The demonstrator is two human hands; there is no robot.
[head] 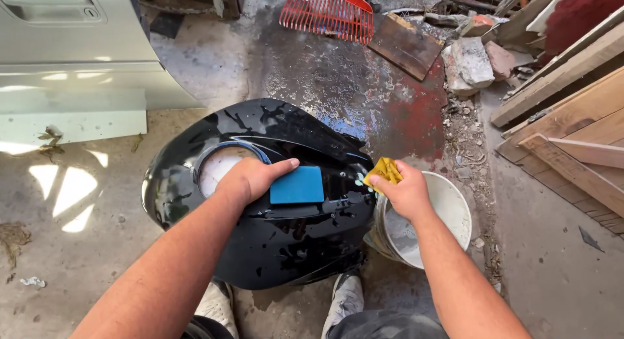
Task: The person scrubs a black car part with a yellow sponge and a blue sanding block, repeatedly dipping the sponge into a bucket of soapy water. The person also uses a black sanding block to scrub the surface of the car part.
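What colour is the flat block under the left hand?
Blue; the sanding block shows clearly in the head view.

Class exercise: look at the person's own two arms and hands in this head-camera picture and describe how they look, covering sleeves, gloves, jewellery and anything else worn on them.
Both forearms are bare from the bottom edge of the picture to the fingertips; no sleeve shows. The left hand and the right hand wear no gloves. No watch, bracelet or ring can be seen on either wrist or on the fingers that show. Nothing is taped, strapped or marked on either arm.
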